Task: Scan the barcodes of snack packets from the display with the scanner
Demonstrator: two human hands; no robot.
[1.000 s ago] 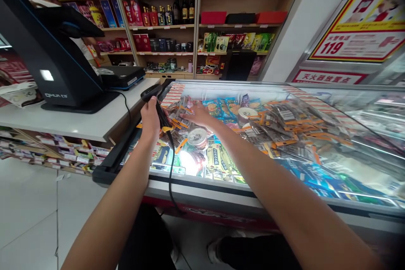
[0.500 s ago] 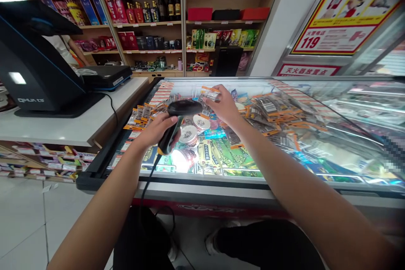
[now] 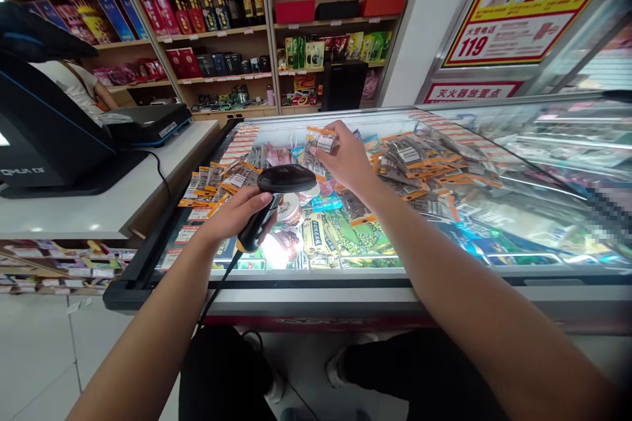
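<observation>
My left hand (image 3: 240,212) is wrapped round the handle of a black corded barcode scanner (image 3: 286,179), its head tilted over the glass-topped freezer (image 3: 365,281). Between the thumb and fingers of my right hand (image 3: 345,154) is a small clear snack packet (image 3: 318,145) with an orange edge and a white label. The packet is upright, just beyond the scanner's head and apart from it. Similar packets lie in a pile (image 3: 419,161) to the right and a smaller pile (image 3: 222,177) to the left. Under the glass are round tubs (image 3: 289,210) and green bags (image 3: 345,237).
On the left, a white counter (image 3: 99,210) carries a black checkout terminal (image 3: 54,112) and a scale (image 3: 148,122). A person in a white top (image 3: 69,82) is behind it. Shelves (image 3: 217,33) of boxes and bottles line the back. The scanner's cable (image 3: 217,289) hangs past the freezer's front edge.
The packet in my right hand has tilted and its label now faces more toward me. The scanner has turned slightly. The whole view has shifted a little to the right.
</observation>
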